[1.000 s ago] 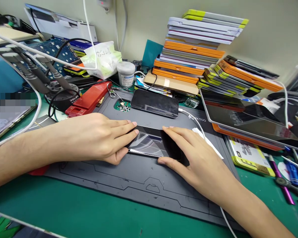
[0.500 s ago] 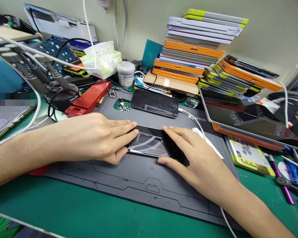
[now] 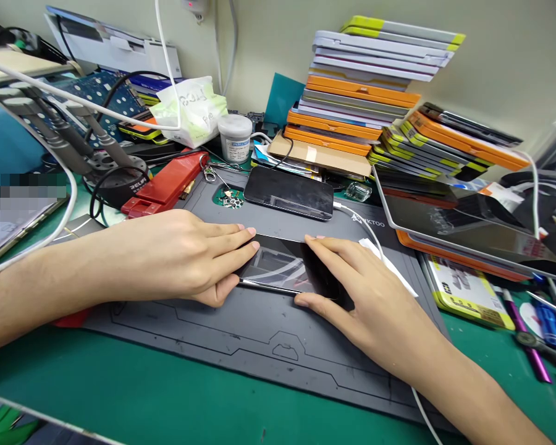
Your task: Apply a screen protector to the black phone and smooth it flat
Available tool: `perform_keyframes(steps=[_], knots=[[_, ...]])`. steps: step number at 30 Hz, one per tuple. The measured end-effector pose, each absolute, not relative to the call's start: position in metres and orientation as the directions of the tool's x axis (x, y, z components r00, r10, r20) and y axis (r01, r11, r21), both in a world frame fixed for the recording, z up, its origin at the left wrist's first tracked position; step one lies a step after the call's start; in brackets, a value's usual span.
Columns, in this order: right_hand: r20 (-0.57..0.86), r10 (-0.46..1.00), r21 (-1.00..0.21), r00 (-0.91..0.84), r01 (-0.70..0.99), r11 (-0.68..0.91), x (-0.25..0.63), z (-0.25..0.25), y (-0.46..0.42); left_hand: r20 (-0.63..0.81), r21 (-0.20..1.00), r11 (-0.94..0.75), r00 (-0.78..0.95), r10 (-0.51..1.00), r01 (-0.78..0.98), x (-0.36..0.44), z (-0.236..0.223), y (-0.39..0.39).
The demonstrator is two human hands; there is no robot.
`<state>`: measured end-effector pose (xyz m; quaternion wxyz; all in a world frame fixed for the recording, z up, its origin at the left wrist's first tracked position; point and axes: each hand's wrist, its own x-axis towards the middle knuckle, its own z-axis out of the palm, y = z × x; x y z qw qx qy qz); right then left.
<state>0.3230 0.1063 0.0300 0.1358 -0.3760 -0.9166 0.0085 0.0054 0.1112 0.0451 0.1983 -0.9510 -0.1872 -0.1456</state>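
A dark, glossy smartphone point(image 3: 278, 266) lies on the grey work mat point(image 3: 204, 352), its screen up and reflecting light. At its left end my left hand point(image 3: 185, 259) grips it, with the fingers over the top and the thumb at the near edge. My right hand point(image 3: 356, 278) holds the other end, fingers along the far edge and thumb at the near edge. Both palms hide the phone's ends. Just beyond it rests a second black phone point(image 3: 290, 193) with a white cable point(image 3: 364, 217) plugged into its right end.
Behind stand a stack of orange and grey boxes point(image 3: 338, 117) and a white tub point(image 3: 235, 139). A red tool point(image 3: 167, 185) and a screwdriver stand point(image 3: 113, 176) are at left. To the right are a tablet point(image 3: 463, 216), a yellow-edged package point(image 3: 466, 290) and a purple pen-like tool point(image 3: 528, 340).
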Motion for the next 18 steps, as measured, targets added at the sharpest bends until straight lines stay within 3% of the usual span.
perform_keyframes(steps=[18], knots=[[0.259,0.68,-0.121,-0.686,0.675,0.728,0.3221,0.03,0.1071,0.327,-0.291,-0.845,0.877,0.352,0.448,0.006,0.0499,0.1114]])
